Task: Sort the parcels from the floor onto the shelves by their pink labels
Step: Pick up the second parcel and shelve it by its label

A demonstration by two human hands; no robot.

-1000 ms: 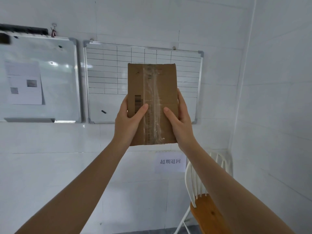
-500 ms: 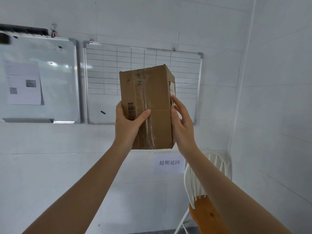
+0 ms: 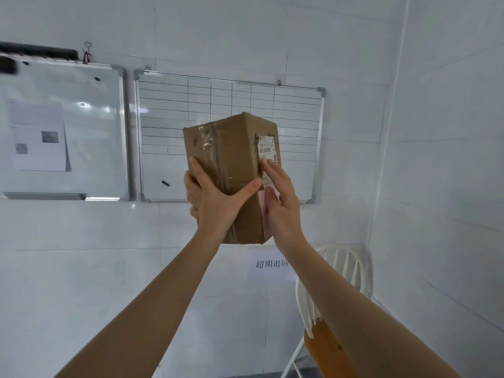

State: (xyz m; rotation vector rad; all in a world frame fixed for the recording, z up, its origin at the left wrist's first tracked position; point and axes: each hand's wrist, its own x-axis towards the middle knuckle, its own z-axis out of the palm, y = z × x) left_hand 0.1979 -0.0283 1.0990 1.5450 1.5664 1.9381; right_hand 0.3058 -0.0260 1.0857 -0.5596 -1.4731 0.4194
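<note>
I hold a brown cardboard parcel (image 3: 234, 159) up at head height in front of the wall, one upright corner edge turned toward me. Clear tape runs down its left face. Its right face carries a white shipping label (image 3: 267, 149) with a barcode, and a pale pink label (image 3: 264, 204) shows below it, partly hidden by my fingers. My left hand (image 3: 215, 203) grips the parcel from the left and below, thumb across the front. My right hand (image 3: 281, 203) lies flat against the right face over the labels. No shelves are in view.
Two whiteboards hang on the white tiled wall: a plain one (image 3: 90, 148) at left with a paper sheet, and a gridded one (image 3: 207, 105) behind the parcel. A paper sign (image 3: 271, 264) is stuck lower on the wall. A white chair with a wooden seat (image 3: 327, 347) stands at lower right.
The parcel has been turned about its upright axis, so its taped face swung left and the labelled right face came into view. My right hand shifted onto that face.
</note>
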